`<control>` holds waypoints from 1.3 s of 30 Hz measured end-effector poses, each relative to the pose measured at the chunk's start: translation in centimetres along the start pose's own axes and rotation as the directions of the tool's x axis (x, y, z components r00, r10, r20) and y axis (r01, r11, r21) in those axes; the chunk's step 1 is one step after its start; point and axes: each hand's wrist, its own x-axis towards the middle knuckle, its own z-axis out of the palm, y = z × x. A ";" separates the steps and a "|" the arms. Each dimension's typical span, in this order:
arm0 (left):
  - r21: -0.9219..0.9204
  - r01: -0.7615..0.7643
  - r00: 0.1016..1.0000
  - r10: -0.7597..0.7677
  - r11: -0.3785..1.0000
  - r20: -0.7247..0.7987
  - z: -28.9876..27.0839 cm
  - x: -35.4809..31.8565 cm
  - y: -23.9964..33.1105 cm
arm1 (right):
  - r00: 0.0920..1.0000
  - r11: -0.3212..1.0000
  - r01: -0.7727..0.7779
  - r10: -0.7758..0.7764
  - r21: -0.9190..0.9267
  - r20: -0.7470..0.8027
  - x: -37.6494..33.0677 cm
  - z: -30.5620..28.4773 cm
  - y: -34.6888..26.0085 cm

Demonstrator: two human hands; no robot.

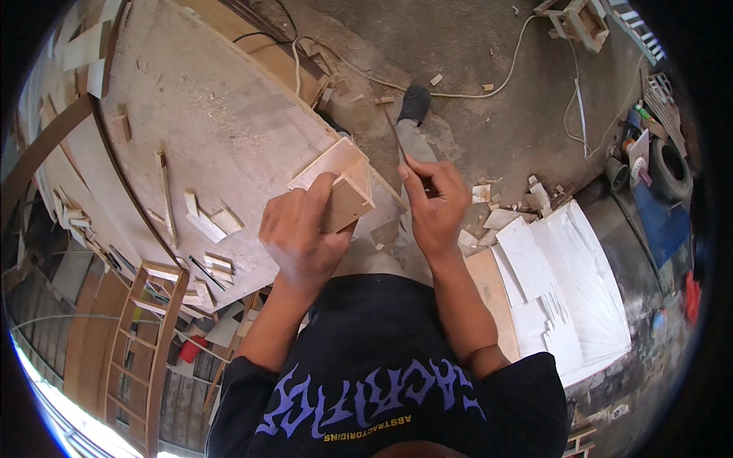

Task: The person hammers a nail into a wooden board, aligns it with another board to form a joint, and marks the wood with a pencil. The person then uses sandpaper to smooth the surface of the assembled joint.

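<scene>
My left hand (299,229) is wrapped round a small open wooden box (353,204), held tilted over the corner of the worktable (206,145). The box has pale thin walls, and one flat face is turned toward me. In my right hand (439,202), closed with thumb and fingers pinched, is a long thin dark strip-like tool (395,133), pointing away from me. Its exact kind cannot be made out. The tool and the box are apart. My fingers hide part of the box's near side and the tool's lower end.
Several wood offcuts (205,221) and sawdust lie on the table. A pale cable (458,95) crosses the concrete floor ahead. Wood scraps (500,217) and white sheets (565,282) lie at my right. A wooden ladder-like frame (137,343) stands at the lower left; a tyre (672,169) is far right.
</scene>
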 end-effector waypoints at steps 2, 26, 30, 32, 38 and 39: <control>-0.014 0.006 1.000 -0.006 1.000 0.010 0.0 0.1 0.0 | 0.991 0.994 -0.059 0.048 0.089 0.126 -0.1 -0.3 0.1; 0.006 -0.005 0.987 0.006 1.000 -0.161 -0.3 2.6 -2.1 | 0.859 0.883 0.464 -0.432 -0.064 0.274 3.1 3.4 0.5; -0.015 0.011 0.986 -0.013 1.000 -0.166 -0.3 3.7 -1.9 | 0.812 0.833 0.548 -0.508 -0.075 0.287 4.8 3.8 0.7; -0.029 0.020 0.985 -0.024 0.999 -0.172 -0.2 3.8 -1.9 | 0.802 0.821 0.565 -0.523 -0.083 0.290 4.9 4.0 0.6; -0.025 0.015 0.987 -0.019 1.000 -0.159 -0.1 3.6 -2.1 | 0.825 0.827 0.546 -0.504 -0.131 0.256 4.1 4.0 0.9; -0.028 0.009 0.989 -0.013 1.000 -0.145 -0.2 3.8 -2.2 | 0.826 0.827 0.547 -0.510 -0.127 0.240 4.3 4.3 0.8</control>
